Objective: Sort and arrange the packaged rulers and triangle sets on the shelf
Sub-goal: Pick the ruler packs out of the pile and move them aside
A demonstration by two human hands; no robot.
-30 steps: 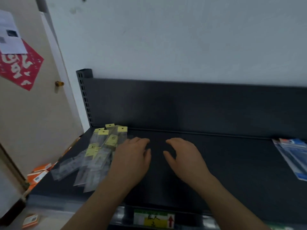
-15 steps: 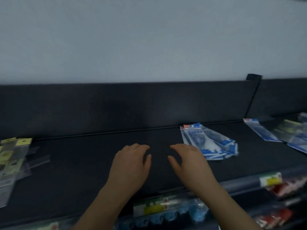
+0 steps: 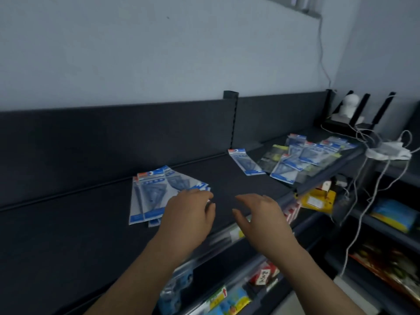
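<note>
Both hands are out over the dark shelf (image 3: 79, 223), palms down and holding nothing. The left hand (image 3: 188, 212) sits at the right edge of a fanned pile of blue triangle-set packets (image 3: 154, 192), fingers loosely bent over the nearest corners; I cannot tell whether the tips actually touch the plastic. The right hand (image 3: 261, 214) is just beside it, over bare shelf near the front lip, fingers spread and relaxed, thumb out to the side.

Further along to the right, a single blue packet (image 3: 245, 161) lies on its own near the back panel. Past it is a loose heap of more blue packets (image 3: 302, 153), overlapping at odd angles, with a darker green-and-yellow packet (image 3: 272, 155) among them. White cables (image 3: 361, 201) hang down at the far right end, and a yellow package (image 3: 318, 200) shows on the shelf below.
</note>
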